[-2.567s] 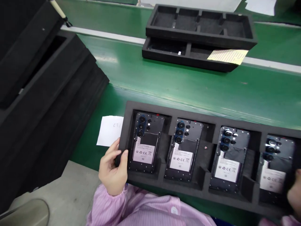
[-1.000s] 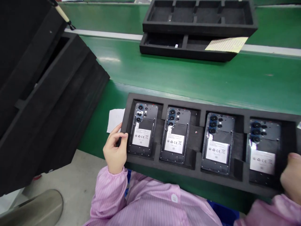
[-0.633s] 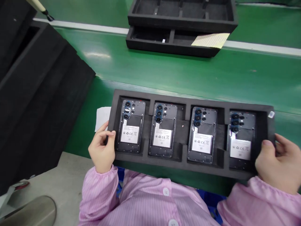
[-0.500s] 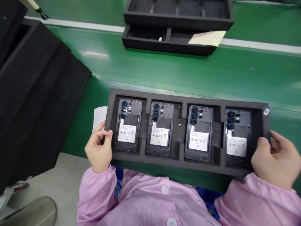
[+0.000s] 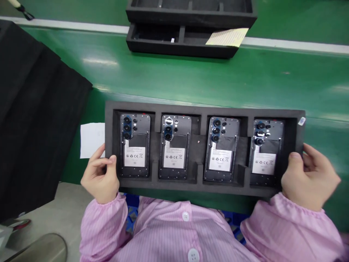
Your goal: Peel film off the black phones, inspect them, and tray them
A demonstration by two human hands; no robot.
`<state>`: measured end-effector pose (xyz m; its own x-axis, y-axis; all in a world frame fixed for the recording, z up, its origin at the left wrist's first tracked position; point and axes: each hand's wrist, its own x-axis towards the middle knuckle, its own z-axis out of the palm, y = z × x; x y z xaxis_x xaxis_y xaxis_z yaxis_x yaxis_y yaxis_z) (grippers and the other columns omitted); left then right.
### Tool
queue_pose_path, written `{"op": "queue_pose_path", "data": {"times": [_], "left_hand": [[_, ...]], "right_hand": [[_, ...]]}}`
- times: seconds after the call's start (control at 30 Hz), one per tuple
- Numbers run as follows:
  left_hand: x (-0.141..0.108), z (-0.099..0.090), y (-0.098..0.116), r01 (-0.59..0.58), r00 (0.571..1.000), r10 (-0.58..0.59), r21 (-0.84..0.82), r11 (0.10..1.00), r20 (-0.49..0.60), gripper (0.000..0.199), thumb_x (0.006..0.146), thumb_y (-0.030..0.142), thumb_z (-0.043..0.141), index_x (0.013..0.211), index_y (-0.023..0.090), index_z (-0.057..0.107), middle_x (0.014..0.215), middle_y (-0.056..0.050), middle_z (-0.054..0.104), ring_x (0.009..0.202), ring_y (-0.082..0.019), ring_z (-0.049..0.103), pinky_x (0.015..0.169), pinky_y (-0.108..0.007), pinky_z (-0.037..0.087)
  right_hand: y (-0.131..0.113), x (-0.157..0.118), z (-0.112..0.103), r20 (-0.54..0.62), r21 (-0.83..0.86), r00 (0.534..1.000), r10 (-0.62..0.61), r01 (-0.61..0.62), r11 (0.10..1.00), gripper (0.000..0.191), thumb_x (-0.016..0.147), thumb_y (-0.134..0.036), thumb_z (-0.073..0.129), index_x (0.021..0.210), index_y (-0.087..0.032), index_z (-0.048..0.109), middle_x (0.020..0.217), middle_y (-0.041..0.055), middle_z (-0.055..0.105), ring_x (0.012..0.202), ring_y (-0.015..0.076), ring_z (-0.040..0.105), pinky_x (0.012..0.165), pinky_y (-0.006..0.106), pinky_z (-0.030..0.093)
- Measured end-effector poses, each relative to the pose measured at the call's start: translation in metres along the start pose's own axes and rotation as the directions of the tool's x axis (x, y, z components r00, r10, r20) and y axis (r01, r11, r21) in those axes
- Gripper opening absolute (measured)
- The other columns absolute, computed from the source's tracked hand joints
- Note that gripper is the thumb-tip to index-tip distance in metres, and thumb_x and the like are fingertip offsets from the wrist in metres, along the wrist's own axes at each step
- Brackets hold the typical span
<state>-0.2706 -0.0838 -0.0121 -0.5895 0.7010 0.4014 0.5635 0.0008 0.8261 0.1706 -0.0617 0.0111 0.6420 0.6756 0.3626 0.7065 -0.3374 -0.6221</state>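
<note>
Between my hands is a black foam tray [image 5: 201,187], gripped at its two short ends. My left hand [image 5: 102,178] pinches the left end, thumb on the rim and fingers beneath or behind it. At the other end my right hand [image 5: 309,178] is closed on the right wall, thumb on top. Several phones without back covers lie in the tray's compartments, one in each: a phone [image 5: 135,145] at the far left, a second phone [image 5: 175,145], a third phone [image 5: 221,149] and a phone [image 5: 267,151] at the far right. White labels and camera lenses face up.
Tall stacked black foam blocks [image 5: 35,116] stand at left. Two stacked foam trays [image 5: 181,51] sit at the back of the green bench [image 5: 204,80], a yellow written sheet [image 5: 227,37] on the lower one. White paper [image 5: 92,140] lies partly behind my tray.
The tray and both hands have shifted left in view, and the tray sits more level. More of the white paper shows. The whole background has also moved left and slightly up.
</note>
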Motion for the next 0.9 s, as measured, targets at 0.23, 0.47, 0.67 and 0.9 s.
{"op": "queue_pose_path", "data": {"times": [0.23, 0.47, 0.67, 0.9], "left_hand": [[0.000, 0.004, -0.002, -0.090, 0.993, 0.088, -0.025, 0.996, -0.074, 0.023, 0.074, 0.018, 0.077, 0.063, 0.015, 0.057, 0.116, -0.018, 0.074, 0.079, -0.020, 0.073, 0.058, -0.027, 0.047], [0.000, 0.004, -0.002, -0.061, 0.997, 0.061, -0.002, 0.998, -0.055, 0.020, 0.072, 0.021, 0.077, 0.064, 0.014, 0.060, 0.117, -0.018, 0.074, 0.079, -0.021, 0.074, 0.059, -0.027, 0.048], [0.002, 0.004, -0.004, -0.038, 0.995, 0.040, 0.020, 0.999, -0.095, 0.018, 0.065, 0.023, 0.077, 0.065, 0.013, 0.062, 0.110, -0.017, 0.076, 0.056, -0.014, 0.063, 0.049, -0.024, 0.037], [0.002, 0.003, 0.008, 0.100, 0.993, -0.093, 0.119, 0.988, -0.068, 0.020, 0.061, 0.029, 0.073, 0.063, 0.015, 0.059, 0.114, -0.017, 0.076, 0.064, -0.018, 0.063, 0.055, -0.027, 0.037]], "right_hand": [[0.004, -0.003, -0.001, -0.031, 0.202, 0.997, 0.064, -0.056, 0.978, 0.055, 0.070, -0.034, 0.073, 0.120, -0.011, 0.075, 0.103, 0.0240, 0.077, 0.096, 0.0408, 0.075, 0.089, 0.063, 0.057], [0.020, 0.003, -0.006, 0.065, 0.442, 0.967, 0.247, -0.250, 0.862, 0.058, 0.054, -0.040, 0.090, 0.108, -0.020, 0.080, 0.105, 0.0200, 0.077, 0.100, 0.0351, 0.073, 0.098, 0.057, 0.053], [0.023, 0.009, -0.011, 0.254, 0.516, 0.903, 0.346, -0.429, 0.741, 0.058, 0.052, -0.033, 0.091, 0.106, -0.021, 0.079, 0.108, 0.0159, 0.077, 0.098, 0.0288, 0.073, 0.098, 0.050, 0.053], [0.019, 0.004, -0.015, 0.282, 0.497, 0.919, 0.274, -0.384, 0.778, 0.047, 0.065, -0.034, 0.085, 0.110, -0.021, 0.077, 0.108, 0.0127, 0.077, 0.102, 0.0273, 0.071, 0.100, 0.049, 0.054]]}}
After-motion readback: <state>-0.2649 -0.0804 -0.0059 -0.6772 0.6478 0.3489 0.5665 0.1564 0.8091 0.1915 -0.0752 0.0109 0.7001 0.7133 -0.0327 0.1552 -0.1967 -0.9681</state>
